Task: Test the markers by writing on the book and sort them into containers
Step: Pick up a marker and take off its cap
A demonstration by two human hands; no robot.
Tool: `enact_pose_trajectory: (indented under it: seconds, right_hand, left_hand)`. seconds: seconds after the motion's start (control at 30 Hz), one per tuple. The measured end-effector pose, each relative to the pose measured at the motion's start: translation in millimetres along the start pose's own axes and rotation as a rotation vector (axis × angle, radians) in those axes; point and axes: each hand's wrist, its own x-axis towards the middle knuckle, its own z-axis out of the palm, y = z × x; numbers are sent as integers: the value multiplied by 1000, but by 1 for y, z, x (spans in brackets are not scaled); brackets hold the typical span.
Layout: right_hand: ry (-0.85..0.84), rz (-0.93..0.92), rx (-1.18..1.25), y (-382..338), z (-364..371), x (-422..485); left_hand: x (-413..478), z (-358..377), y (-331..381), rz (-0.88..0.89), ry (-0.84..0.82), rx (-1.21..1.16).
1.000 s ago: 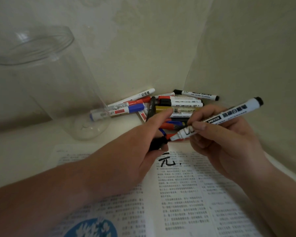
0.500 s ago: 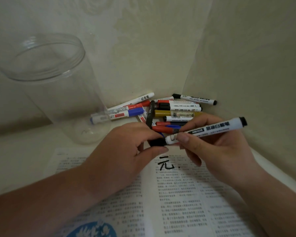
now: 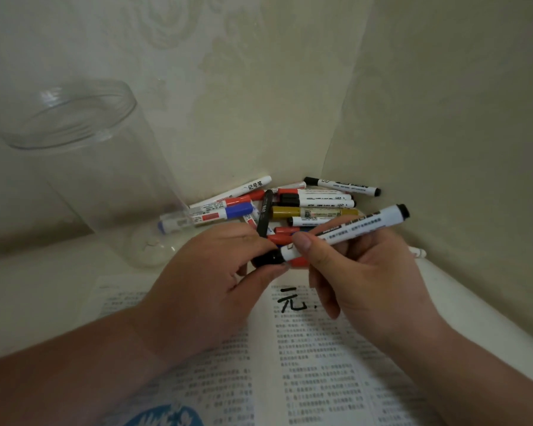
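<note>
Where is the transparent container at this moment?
In the head view, the transparent container stands on the left, beside the marker pile and behind the open book.

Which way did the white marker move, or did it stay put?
Yes, it moved: the white marker slid left over the book's black writing, into its cap.

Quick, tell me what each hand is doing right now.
Left hand: pinches the black cap.
Right hand: grips the white marker that the cap sits on.

Back wall (image 3: 259, 87): you face cream wallpaper, faintly patterned.
Side wall (image 3: 462, 124): at your right, meeting it in a corner.
Tabletop (image 3: 37, 290): white, dimly lit.
</note>
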Motion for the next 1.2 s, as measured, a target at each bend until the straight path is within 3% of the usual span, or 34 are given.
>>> enact_pose_trajectory:
  seconds: [0.17,0.37,0.47,0.57,0.7,0.77,0.97,1.2]
  right_hand:
    - [200,-65,304,-2,4,4]
    - [323,-244,93,-23,6,17]
    - [371,-493,98,-60,1,37]
    - [237,-761,100,-107,13,51]
    - [164,-868,210,-146,63,74]
    - [131,-909,138,-148,90,86]
    - [-43,-670,-339,-110,115,108]
    - [-156,-750,-460,-91,108,105]
  left_hand:
    - [4,6,-7,-136,-28,-37]
    - [1,0,-7,-301,-101,-139]
    - [-1,-1,-6,-386,-170,-153]
    - [0,-5,-4,-360,-246,-85]
    - [-1,-7,-4,-333,-261,-50]
    - [-2,-7,-4,-326,-254,-41]
    - [-2,-6,-6,-339,-254,-47]
    - [-1,-3,-7,-343,-274,-56]
